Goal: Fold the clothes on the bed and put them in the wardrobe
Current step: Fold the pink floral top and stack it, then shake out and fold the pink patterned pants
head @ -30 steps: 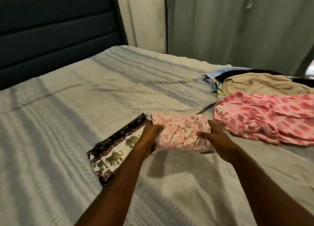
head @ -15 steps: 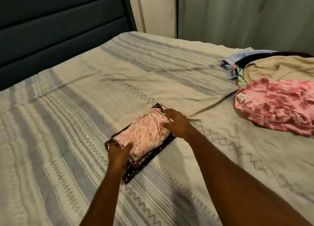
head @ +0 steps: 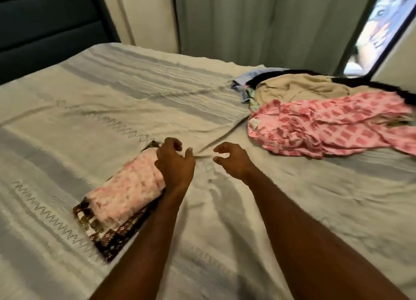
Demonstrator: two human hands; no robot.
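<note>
Two folded garments sit stacked on the bed (head: 78, 110): a folded pink floral garment (head: 128, 191) lies on top of a folded dark patterned cloth (head: 105, 239), whose brown border shows along the stack's near and left edges. Right of the stack and well apart from it, a loose heap waits unfolded, with a pink block-print garment (head: 326, 128) spread in front, a beige garment (head: 297, 87) behind it, a black garment (head: 382, 88) along the back and a pale blue piece (head: 242, 81) at the heap's left end; the count of four is only what shows, since more may lie hidden under them.

Two bare forearms reach in from the lower edge. The left hand (head: 174, 164) hangs at the far right corner of the stack, fingers loosely curled and holding nothing; motion blur makes it hard to tell whether it touches the pink fabric. The right hand (head: 231, 159) hovers just right of the stack above the bedcover, thumb and fingers curved and spread apart, gripping nothing.

Behind the stack rise a dark padded headboard (head: 45, 25) and grey curtains (head: 258, 22).
</note>
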